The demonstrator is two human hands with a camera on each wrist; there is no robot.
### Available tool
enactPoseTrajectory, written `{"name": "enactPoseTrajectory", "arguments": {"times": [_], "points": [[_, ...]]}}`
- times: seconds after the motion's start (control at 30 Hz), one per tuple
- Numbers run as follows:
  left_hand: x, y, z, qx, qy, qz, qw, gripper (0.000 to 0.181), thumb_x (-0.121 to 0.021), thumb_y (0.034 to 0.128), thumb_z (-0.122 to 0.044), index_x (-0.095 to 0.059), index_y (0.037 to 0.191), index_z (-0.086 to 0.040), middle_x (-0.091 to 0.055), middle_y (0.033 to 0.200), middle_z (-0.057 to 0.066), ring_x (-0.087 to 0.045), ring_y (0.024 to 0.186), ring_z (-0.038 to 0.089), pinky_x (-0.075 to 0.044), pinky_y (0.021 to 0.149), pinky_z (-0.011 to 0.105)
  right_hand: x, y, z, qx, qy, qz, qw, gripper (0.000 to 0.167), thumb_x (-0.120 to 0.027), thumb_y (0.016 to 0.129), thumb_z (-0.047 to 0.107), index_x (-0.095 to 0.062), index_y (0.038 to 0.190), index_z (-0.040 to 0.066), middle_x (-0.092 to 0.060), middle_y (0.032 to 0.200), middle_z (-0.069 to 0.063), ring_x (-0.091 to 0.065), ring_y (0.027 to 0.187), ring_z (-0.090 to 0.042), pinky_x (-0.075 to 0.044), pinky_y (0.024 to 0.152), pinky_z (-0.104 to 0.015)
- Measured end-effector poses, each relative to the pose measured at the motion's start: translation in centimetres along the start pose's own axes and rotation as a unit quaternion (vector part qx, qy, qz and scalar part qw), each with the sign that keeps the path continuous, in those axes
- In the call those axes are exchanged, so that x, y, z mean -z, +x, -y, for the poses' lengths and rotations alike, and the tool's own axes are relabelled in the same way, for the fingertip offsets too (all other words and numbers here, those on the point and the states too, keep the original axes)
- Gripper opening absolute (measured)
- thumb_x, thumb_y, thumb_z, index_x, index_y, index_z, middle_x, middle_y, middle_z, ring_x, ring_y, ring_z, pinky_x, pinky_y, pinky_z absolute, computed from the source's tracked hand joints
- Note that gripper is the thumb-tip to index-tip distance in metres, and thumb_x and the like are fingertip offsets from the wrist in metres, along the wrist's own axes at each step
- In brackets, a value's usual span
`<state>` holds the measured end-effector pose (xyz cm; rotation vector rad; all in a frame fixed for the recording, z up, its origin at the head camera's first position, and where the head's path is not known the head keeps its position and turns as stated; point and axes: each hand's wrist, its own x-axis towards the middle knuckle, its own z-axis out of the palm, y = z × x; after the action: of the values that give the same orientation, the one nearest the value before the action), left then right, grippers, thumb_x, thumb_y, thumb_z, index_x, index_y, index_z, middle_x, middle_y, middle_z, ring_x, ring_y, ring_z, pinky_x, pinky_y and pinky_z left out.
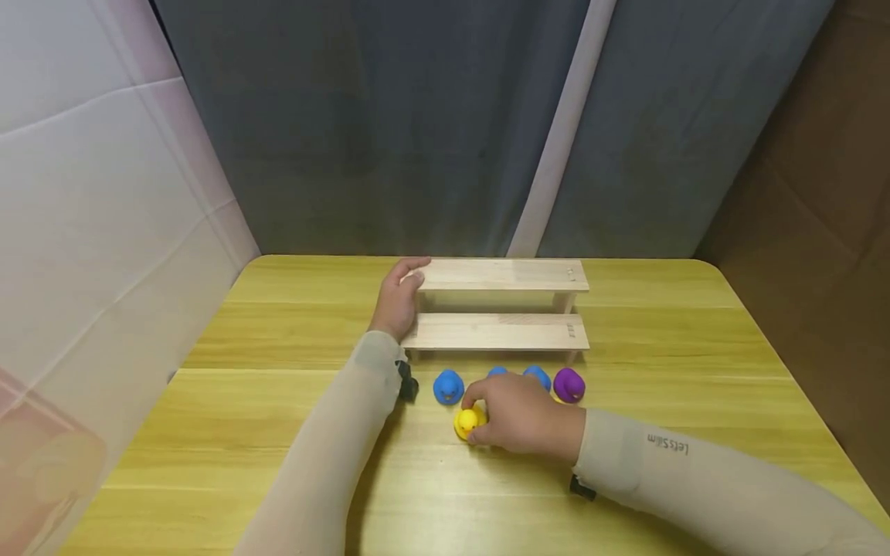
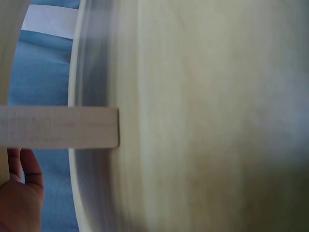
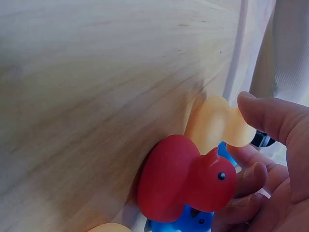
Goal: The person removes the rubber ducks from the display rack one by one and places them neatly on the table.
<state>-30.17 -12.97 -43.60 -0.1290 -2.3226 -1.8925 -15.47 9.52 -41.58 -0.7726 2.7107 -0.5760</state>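
Note:
A two-step wooden display stand (image 1: 494,332) is at the back of the table. My left hand (image 1: 398,301) grips the left end of its upper board, thumb on top; the left wrist view shows that hand (image 2: 21,193) beside a wooden leg (image 2: 58,127). In front of the stand, my right hand (image 1: 524,413) pinches a yellow rubber duck (image 1: 467,422) between thumb and fingers, low at the tabletop. Under this hand is a red rubber duck (image 3: 169,179), which the head view hides. A blue duck (image 1: 448,387) sits just behind the yellow one.
Two more blue ducks, partly hidden by the right hand, and a purple duck (image 1: 570,384) stand in a row before the stand. A bit of yellow shows beside the purple duck. A grey curtain (image 1: 382,139) hangs behind the wooden table (image 1: 278,332).

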Motion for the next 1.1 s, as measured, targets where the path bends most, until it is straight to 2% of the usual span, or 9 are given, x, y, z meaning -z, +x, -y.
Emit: {"name": "enactPoseTrajectory", "arguments": {"times": [0.07,0.13,0.33,0.43,0.6,0.7,0.77,0.93,1.1], "points": [[0.0,0.5,1.1,-0.007,0.005,-0.005,1.0000,0.038,-0.048,0.1060,-0.023,-0.067,0.138,-0.016,-0.058,0.152,0.002,-0.045,0.148,0.023,-0.030,0.126,0.048,0.1,0.0,0.0,-0.005,0.003,0.003,1.0000,0.037,-0.091,0.080,0.038,-0.077,0.111,0.023,-0.074,0.095,0.009,-0.059,0.082,-0.011,-0.044,0.070,-0.038],[0.0,0.5,1.1,-0.005,0.007,-0.006,0.9999,0.039,-0.048,0.1054,-0.023,-0.067,0.138,-0.017,-0.058,0.151,0.001,-0.045,0.148,0.023,-0.030,0.125,0.048,0.3,-0.1,-0.1,-0.009,0.010,0.005,0.9999,0.042,-0.090,0.080,0.040,-0.076,0.116,0.022,-0.074,0.097,0.008,-0.059,0.081,-0.010,-0.045,0.071,-0.037],[-0.2,0.4,1.3,-0.007,0.003,-0.003,1.0000,0.038,-0.048,0.1051,-0.023,-0.068,0.137,-0.017,-0.059,0.151,0.000,-0.044,0.148,0.023,-0.030,0.126,0.048,2.0,-0.8,-0.5,-0.020,0.065,-0.010,0.9976,0.049,-0.086,0.085,0.046,-0.073,0.125,0.021,-0.054,0.070,0.006,-0.048,0.064,-0.012,-0.043,0.060,-0.031],[-0.2,0.5,1.3,-0.011,0.002,-0.001,0.9999,0.039,-0.048,0.1045,-0.022,-0.068,0.137,-0.016,-0.059,0.150,0.003,-0.046,0.146,0.024,-0.031,0.125,0.048,3.1,-1.4,-0.7,-0.029,0.079,-0.031,0.9960,0.052,-0.083,0.087,0.049,-0.072,0.129,0.021,-0.053,0.069,0.005,-0.049,0.065,-0.013,-0.043,0.059,-0.031],[-0.2,0.6,1.3,-0.015,0.008,-0.002,0.9999,0.039,-0.048,0.1039,-0.023,-0.067,0.137,-0.016,-0.059,0.150,0.004,-0.048,0.144,0.025,-0.033,0.124,0.048,5.1,-2.4,-1.9,-0.024,0.106,-0.063,0.9921,0.052,-0.080,0.091,0.050,-0.070,0.132,0.021,-0.056,0.079,0.002,-0.052,0.069,-0.016,-0.044,0.059,-0.032],[0.0,0.6,1.3,-0.014,0.014,0.003,0.9998,0.039,-0.049,0.1043,-0.024,-0.067,0.138,-0.016,-0.059,0.150,0.004,-0.048,0.145,0.025,-0.032,0.124,0.048,6.0,-2.9,-3.2,-0.006,0.126,-0.081,0.9887,0.050,-0.078,0.094,0.046,-0.068,0.136,0.020,-0.060,0.093,0.001,-0.055,0.084,-0.018,-0.051,0.072,-0.036],[0.2,0.6,1.4,-0.012,0.021,0.005,0.9997,0.039,-0.048,0.1048,-0.024,-0.066,0.139,-0.016,-0.058,0.151,0.003,-0.047,0.146,0.025,-0.031,0.125,0.048,6.6,-3.1,-4.1,0.007,0.129,-0.090,0.9875,0.051,-0.077,0.096,0.041,-0.065,0.140,0.019,-0.064,0.107,-0.001,-0.059,0.096,-0.022,-0.055,0.085,-0.043],[0.8,0.2,1.6,-0.003,0.033,0.002,0.9995,0.038,-0.048,0.1060,-0.026,-0.066,0.139,-0.018,-0.058,0.152,0.002,-0.046,0.147,0.024,-0.030,0.126,0.047,7.5,-3.8,-6.0,0.026,0.072,-0.103,0.9917,0.063,-0.074,0.098,0.042,-0.055,0.154,0.021,-0.062,0.144,-0.010,-0.057,0.129,-0.035,-0.049,0.107,-0.061],[1.2,0.1,1.6,0.014,0.019,0.018,0.9996,0.038,-0.050,0.1070,-0.027,-0.066,0.140,-0.020,-0.055,0.155,0.000,-0.042,0.150,0.023,-0.029,0.126,0.047,7.8,-4.4,-7.6,0.029,-0.017,-0.126,0.9915,0.073,-0.075,0.095,0.047,-0.049,0.159,0.023,-0.057,0.152,-0.013,-0.050,0.139,-0.041,-0.043,0.112,-0.065]]}}
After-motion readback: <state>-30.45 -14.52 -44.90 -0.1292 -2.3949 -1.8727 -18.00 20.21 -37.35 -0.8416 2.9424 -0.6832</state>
